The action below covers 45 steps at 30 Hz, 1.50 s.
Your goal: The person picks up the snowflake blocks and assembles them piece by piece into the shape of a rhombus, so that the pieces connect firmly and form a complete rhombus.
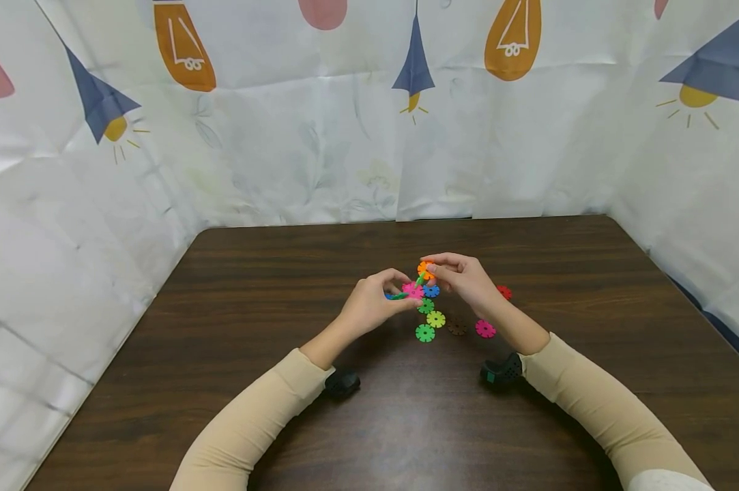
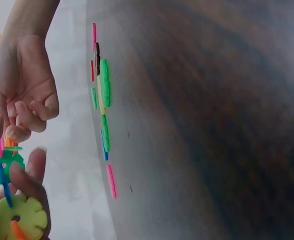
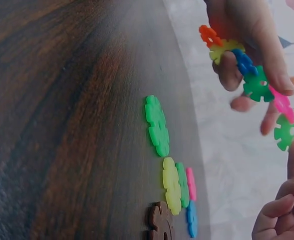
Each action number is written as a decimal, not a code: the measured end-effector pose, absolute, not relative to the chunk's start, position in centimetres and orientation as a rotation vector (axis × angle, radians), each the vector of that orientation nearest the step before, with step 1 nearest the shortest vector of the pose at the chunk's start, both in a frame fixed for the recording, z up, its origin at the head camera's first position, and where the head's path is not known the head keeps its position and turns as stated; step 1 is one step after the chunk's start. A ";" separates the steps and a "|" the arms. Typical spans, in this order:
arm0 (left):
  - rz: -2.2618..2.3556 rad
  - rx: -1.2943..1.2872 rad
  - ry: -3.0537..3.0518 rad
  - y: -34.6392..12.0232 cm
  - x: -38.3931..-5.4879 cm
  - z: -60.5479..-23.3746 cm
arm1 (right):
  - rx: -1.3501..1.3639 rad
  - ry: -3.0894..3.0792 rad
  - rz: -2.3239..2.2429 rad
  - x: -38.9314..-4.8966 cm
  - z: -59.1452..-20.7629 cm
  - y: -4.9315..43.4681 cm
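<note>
A chain of flower-shaped, slotted plastic discs runs between the two hands above the table. My left hand (image 1: 372, 299) pinches it around the pink disc (image 1: 413, 291) and the dark green disc (image 3: 258, 84). Further along sit a blue disc (image 2: 4, 185), a yellow disc (image 2: 18, 218) and a small part of an orange one near the left palm. Beyond the pink disc, a light green disc (image 3: 289, 131) stands edge-on to the head camera. My right hand (image 1: 464, 278) pinches another orange disc (image 1: 426, 270) at the light green disc's far edge; fingers partly hide it.
Loose discs lie flat on the dark wooden table (image 1: 357, 450) below the hands: blue (image 1: 431, 291), green (image 1: 426, 305), yellow (image 1: 436, 319), light green (image 1: 425, 333), brown (image 1: 457, 326), pink (image 1: 485, 329) and red (image 1: 504, 292). A patterned curtain (image 1: 344, 157) hangs behind the table.
</note>
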<state>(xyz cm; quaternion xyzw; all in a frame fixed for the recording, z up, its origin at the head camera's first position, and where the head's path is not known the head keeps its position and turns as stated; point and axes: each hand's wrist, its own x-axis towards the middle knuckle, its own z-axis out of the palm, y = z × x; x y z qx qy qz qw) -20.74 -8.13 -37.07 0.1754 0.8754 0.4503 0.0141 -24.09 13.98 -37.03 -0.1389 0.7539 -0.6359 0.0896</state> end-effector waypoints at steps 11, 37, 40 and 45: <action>1.563 0.467 2.233 -8.9 -21.5 -36.7 | -0.396 2.261 -1.861 -24.6 -37.4 14.8; 2.220 -0.039 1.489 -10.1 -21.5 -37.1 | -0.343 2.239 -1.939 -24.9 -37.4 16.3; 2.275 -0.050 1.418 -10.2 -21.6 -37.2 | -0.329 2.247 -1.934 -24.9 -37.4 16.4; 2.329 -0.075 1.363 -10.3 -21.7 -37.3 | -0.310 2.250 -1.929 -25.0 -37.5 16.6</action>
